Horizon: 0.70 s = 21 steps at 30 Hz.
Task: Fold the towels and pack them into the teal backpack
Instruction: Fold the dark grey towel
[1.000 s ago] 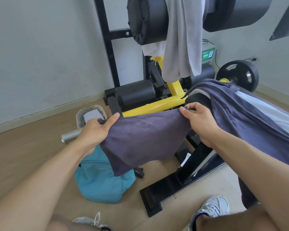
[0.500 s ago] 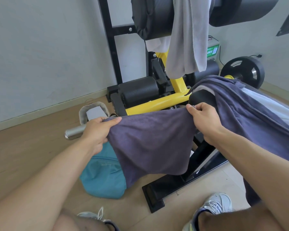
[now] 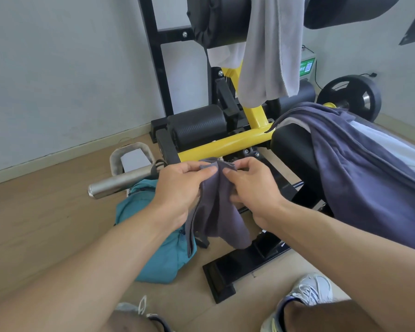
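Note:
A small dark purple-grey towel hangs folded in half between my hands, its top corners brought together. My left hand pinches one top corner and my right hand pinches the other, thumbs nearly touching. Below and to the left, the teal backpack lies on the wooden floor, partly hidden by my left forearm and the towel. A light grey towel hangs over a black roller pad at the top. A larger dark purple towel drapes over the bench at the right.
A black and yellow gym machine fills the middle, its black foot on the floor by my right shoe. A steel bar end sticks out above the backpack. A black weight plate stands by the far wall.
My hands have come together, folding the spread small towel in half so it now hangs narrow. The view has shifted slightly left and down.

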Each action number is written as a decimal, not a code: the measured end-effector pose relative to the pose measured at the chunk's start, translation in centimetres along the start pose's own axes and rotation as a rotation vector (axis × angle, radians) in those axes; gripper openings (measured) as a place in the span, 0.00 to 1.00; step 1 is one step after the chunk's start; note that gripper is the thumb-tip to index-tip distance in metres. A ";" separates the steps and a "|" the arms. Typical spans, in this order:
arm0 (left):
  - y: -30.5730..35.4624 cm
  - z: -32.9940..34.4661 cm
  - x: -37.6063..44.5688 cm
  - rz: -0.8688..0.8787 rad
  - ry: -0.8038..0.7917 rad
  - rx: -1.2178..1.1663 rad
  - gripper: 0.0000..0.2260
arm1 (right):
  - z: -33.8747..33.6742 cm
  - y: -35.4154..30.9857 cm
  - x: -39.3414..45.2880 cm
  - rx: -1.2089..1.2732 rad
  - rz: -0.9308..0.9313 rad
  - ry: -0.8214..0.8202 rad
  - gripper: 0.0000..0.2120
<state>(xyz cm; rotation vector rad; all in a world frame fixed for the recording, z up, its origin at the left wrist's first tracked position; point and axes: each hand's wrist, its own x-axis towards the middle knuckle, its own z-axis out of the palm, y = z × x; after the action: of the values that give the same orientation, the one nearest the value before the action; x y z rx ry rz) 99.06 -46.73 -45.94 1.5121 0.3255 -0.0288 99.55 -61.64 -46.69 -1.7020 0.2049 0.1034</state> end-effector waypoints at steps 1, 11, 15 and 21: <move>0.0 -0.1 -0.1 0.019 -0.006 0.016 0.04 | 0.1 0.1 -0.3 0.017 -0.009 0.000 0.05; -0.2 0.1 -0.6 0.139 -0.037 0.059 0.10 | 0.7 -0.3 -1.7 0.028 -0.124 -0.001 0.05; -0.1 0.3 -0.9 0.158 -0.011 0.047 0.10 | 1.1 -0.5 -2.1 0.008 -0.152 0.049 0.06; 0.3 0.9 -1.5 0.165 0.068 -0.002 0.09 | 1.6 -1.1 -2.7 0.072 -0.157 0.068 0.06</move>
<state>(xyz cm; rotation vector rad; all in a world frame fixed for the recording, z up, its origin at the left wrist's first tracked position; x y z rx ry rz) 97.85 -47.85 -45.24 1.5362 0.2538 0.1540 97.19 -59.66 -45.32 -1.6451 0.1239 -0.0774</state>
